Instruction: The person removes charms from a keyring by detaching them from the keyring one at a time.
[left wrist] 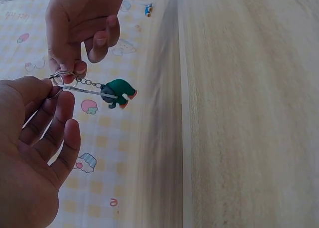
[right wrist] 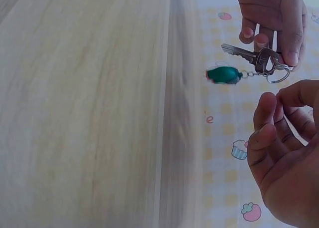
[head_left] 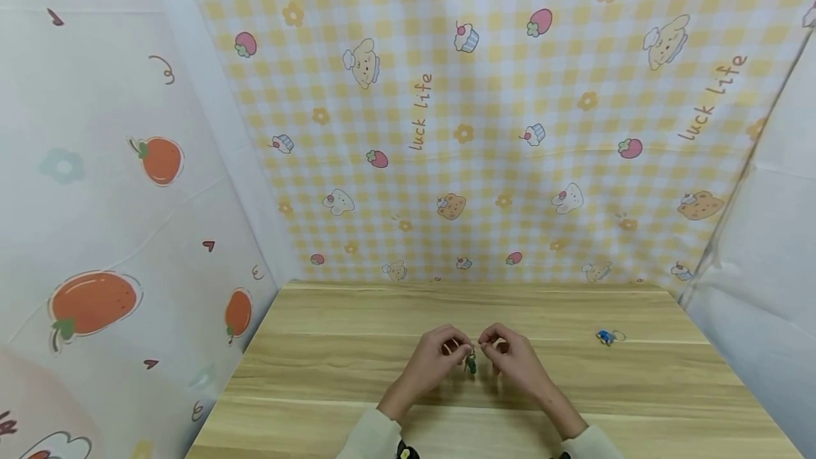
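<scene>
My left hand pinches a metal key ring between thumb and fingertips, above the table. A silver key is on the ring, its blade pointing away from the fingers. From the same ring a short chain leads to a small green animal figure with orange feet. Close by on the other side is my right hand, its fingers bent and the thumb tip against the index finger. In the right wrist view these tips stand just short of the ring, and nothing shows between them.
A blue figure keychain with its own ring lies on the wooden table, right of the hands. Behind the table hangs a yellow checked cloth. White cloth walls close off both sides.
</scene>
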A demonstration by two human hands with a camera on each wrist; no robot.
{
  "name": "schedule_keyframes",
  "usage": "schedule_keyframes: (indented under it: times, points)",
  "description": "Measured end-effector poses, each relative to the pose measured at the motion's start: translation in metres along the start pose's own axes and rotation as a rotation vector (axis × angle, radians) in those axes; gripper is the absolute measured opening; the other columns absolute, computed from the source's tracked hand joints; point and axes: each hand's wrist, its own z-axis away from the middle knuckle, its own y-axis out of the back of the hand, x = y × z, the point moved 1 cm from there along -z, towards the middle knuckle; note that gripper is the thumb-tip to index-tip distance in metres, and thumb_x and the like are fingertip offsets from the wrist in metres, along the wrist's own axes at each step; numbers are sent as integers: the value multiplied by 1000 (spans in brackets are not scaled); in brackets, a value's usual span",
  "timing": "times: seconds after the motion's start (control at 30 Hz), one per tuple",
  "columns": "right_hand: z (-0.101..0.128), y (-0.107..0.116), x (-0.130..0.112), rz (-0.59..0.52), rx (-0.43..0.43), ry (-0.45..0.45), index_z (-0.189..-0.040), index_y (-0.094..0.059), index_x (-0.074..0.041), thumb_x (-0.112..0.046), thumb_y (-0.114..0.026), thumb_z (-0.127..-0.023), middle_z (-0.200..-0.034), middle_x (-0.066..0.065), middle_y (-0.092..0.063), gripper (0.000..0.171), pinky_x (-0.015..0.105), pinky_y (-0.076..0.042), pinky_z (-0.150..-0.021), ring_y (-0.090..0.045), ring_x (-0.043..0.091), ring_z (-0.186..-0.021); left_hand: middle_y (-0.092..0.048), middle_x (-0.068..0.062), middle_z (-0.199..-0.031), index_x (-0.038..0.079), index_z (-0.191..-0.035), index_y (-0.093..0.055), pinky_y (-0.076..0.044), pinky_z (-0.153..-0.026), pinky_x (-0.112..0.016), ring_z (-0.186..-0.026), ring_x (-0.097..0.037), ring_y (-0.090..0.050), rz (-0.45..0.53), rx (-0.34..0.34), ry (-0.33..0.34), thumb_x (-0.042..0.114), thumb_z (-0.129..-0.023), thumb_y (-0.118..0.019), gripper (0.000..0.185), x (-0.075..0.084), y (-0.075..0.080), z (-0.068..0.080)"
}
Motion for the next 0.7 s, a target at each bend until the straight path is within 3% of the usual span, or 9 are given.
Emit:
schedule_keyframes:
  times: [0.2,0.37,0.7]
  points:
    - [1,0,0,4,-37,115,-115,-71,-10,-10,-68,-105,-108,14,-67,10,36,-59,-57,-65,29,-62,-73,-2,-102,15,-109,-76,-57,-76,-22,-81,-2,-63,-3,2,4,22,-106,-68,11,1,0,0]
    - [3,-2,-1,14,-19,167,-110,-72,-11,-8,-69,-104,-104,13,-69,8,37,-60,-57,-66,29,-62,-74,-3,-103,14,-109,-77,-57,-76,-22,-82,-1,-63,-5,4,0,21,-106,-68,12,2,0,0]
    - [3,-1,-3,51,15,53,-101,-74,-12,-6,-69,-102,-97,7,-71,8,27,-55,-55,-62,23,-59,-74,-4,-102,14,-109,-76,-57,-76,-21,-81,-1,-62,-5,-5,-14,24,-107,-67,14,4,0,-1]
